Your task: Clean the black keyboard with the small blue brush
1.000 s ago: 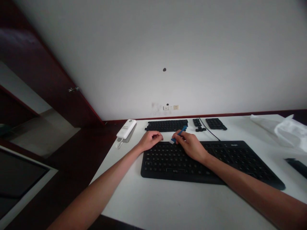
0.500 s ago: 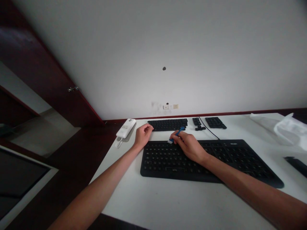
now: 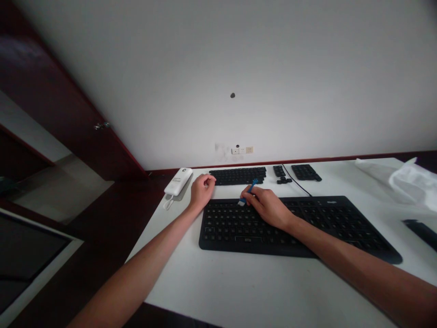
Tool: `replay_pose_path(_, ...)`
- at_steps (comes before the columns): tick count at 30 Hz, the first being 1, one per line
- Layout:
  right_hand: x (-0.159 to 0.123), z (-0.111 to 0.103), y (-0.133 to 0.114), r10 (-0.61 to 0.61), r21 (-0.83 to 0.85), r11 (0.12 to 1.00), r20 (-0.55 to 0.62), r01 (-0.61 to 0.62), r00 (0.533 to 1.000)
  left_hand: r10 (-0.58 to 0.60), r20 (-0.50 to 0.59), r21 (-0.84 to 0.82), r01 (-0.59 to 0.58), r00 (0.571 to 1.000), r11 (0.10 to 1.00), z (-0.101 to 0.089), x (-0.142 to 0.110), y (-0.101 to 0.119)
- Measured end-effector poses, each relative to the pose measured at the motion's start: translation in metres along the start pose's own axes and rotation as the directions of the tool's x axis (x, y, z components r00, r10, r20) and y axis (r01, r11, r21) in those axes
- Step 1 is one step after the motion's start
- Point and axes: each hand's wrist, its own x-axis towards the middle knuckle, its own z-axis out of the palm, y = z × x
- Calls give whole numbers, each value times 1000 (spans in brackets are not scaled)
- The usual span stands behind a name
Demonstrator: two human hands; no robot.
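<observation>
Left hand (image 3: 202, 190) now shifted away from slim blue brush (image 3: 251, 186), loosely curled by upper-left corner of black rectangular keyboard (image 3: 228, 224), contents unclear; hands apart. Brushing rests with right hand (image 3: 269, 207), pinching brush at keyboard's top edge. White tabletop (image 3: 211, 282): one keyboard, four black keycap groups (image 3: 235, 176).

1. The left hand (image 3: 202, 189) has moved left, away from the brush (image 3: 251, 187), and now overlaps the left end of the loose keycaps (image 3: 238, 176).
2. The keyboard's (image 3: 223, 223) upper left edge, covered before, is mostly exposed.
3. The brush stands steeper in the right hand (image 3: 268, 205), its bristles slightly further left.
</observation>
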Motion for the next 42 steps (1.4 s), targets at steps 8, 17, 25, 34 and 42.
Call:
replay_pose_path(8, 1, 1, 2, -15, -47, 999, 16, 16, 1000, 167, 86, 318, -186, 982, 930, -5, 0, 4)
replay_pose_path(17, 1, 1, 0, -4, -42, 999, 15, 5, 1000, 186, 155, 347, -229, 970, 909, -2, 0, 2)
replay_pose_path(25, 1, 1, 1, -19, -55, 998, 13, 20, 1000, 190, 171, 333, -238, 967, 912, -1, 1, -1)
replay_pose_path(34, 0, 0, -4, 20, 1, 1000, -22, -20, 1000, 192, 155, 340, -235, 969, 911, 0, 1, -1)
replay_pose_path(42, 0, -1, -4, 32, 15, 999, -8, -32, 999, 229, 89, 290, -245, 969, 925, -4, -3, 20)
